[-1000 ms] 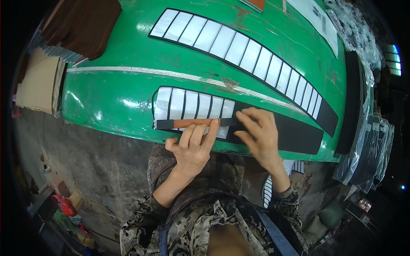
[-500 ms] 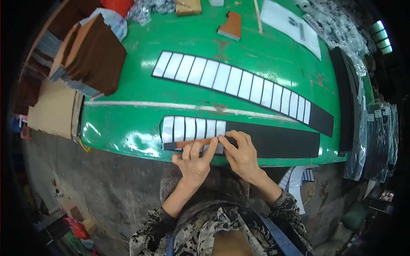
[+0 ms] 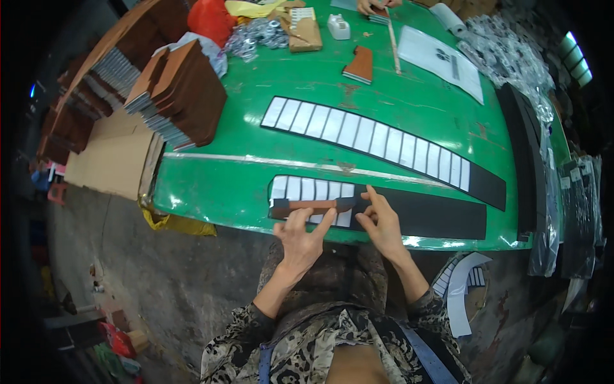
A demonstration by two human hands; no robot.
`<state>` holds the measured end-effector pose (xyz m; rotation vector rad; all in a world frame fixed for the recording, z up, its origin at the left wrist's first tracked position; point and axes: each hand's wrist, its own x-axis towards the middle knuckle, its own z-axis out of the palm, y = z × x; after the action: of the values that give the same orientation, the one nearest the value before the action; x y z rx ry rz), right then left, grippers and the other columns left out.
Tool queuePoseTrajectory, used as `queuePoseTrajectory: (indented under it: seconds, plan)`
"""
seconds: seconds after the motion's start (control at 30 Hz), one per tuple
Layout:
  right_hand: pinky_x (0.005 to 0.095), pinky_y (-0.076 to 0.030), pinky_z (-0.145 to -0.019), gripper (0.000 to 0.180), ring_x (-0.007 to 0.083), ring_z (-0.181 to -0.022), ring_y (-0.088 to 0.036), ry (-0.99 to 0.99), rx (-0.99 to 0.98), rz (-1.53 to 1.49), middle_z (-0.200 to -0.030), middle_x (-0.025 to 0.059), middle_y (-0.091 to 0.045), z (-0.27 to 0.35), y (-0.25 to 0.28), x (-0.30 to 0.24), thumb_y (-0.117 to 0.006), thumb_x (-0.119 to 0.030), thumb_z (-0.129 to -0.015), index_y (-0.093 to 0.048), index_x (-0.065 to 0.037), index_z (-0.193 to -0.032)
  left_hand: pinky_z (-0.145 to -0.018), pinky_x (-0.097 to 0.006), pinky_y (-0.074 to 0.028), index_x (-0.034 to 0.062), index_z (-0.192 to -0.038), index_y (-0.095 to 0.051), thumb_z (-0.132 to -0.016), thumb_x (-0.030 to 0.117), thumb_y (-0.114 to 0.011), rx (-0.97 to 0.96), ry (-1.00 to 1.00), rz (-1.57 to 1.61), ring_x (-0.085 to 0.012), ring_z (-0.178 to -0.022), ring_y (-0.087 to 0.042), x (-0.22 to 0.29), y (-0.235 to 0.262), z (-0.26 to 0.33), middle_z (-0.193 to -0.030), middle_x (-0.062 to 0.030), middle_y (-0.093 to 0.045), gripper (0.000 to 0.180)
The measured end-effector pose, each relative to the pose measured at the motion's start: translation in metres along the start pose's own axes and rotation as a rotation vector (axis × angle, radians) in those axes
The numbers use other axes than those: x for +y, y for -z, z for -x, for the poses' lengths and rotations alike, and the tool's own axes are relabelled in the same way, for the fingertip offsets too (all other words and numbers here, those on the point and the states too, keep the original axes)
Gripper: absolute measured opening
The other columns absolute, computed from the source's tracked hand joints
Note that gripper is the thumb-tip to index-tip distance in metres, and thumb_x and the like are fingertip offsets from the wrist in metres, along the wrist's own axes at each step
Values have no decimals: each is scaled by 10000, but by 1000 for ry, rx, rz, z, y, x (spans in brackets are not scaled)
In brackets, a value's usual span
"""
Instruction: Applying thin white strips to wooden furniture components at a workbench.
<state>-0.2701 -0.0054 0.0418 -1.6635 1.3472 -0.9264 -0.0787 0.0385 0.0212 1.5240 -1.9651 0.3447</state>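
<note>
Near the table's front edge lies a black strip [image 3: 441,219] with a row of white rectangles [image 3: 307,189] at its left end. Across these rests a narrow brown strip with dark ends [image 3: 312,205]. My left hand [image 3: 303,240] holds the brown strip along its near side, its fingers bent and its forefinger near the right part. My right hand [image 3: 385,229] is just past the strip's right end, over the black strip; its fingers are apart and nothing shows in them. A second black strip with white rectangles [image 3: 364,136] lies slantwise beyond.
Brown panels [image 3: 192,96] stand stacked at left beside cardboard [image 3: 112,153]. A brown block [image 3: 359,65], a tape dispenser [image 3: 339,27] and a white sheet [image 3: 441,61] lie farther back. Another person's hand [image 3: 369,6] shows at the top. Black strips [image 3: 521,160] line the right edge.
My right hand has drawn off the brown strip to the right and its fingers have spread. The strip's dark right end now shows. The view has shifted, bringing another person's hands in at the top.
</note>
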Motion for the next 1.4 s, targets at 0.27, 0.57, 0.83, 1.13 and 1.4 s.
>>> queuePoseTrajectory:
  seconds: [0.27,0.57,0.83,1.13,1.4]
  plan:
    - [261,-478,-656,387,116,-705,-547,-123,-113,11,-1082,75,-602,-19,-9,-9,-668,-32,-802,-575,-16,-1177,-777,-336,-424,-16,-1069,-597,-769,62,-681,-177,753,718,-221,-918,-560,-73,22,-5,-1018,-117,-597,321]
    - [325,-453,-896,502,172,-1076,-527,-207,-132,-696,-1271,131,-496,-64,-37,-49,-508,-134,-955,-298,27,-1382,-704,-252,-461,-16,-1069,-571,-843,96,-645,-86,1016,1414,-91,-794,-561,-31,-15,-80,-948,-51,-616,263]
    - [346,-449,-910,388,147,-1127,-513,-279,99,-594,-1223,60,-546,-215,1,-7,-404,-160,-990,-407,16,-1336,-784,-272,-469,-6,-1082,-598,-824,11,-608,-30,505,945,-175,-949,-576,-84,1,-113,-1063,-100,-607,258]
    - [346,-406,-951,381,255,-1133,-534,-238,310,13,-1248,177,-563,-374,21,79,-464,-138,-941,-497,-2,-1295,-796,-287,-457,-6,-953,-620,-805,-65,-574,217,684,519,-222,-934,-592,-180,83,-82,-994,-115,-611,166]
    - [407,-445,-890,317,317,-1060,-547,-62,431,730,-1193,135,-546,-369,32,70,-508,-258,-916,-606,-91,-1167,-839,-338,-450,6,-985,-618,-811,-30,-600,311,448,104,-262,-975,-586,-218,123,-128,-1013,-133,-604,179]
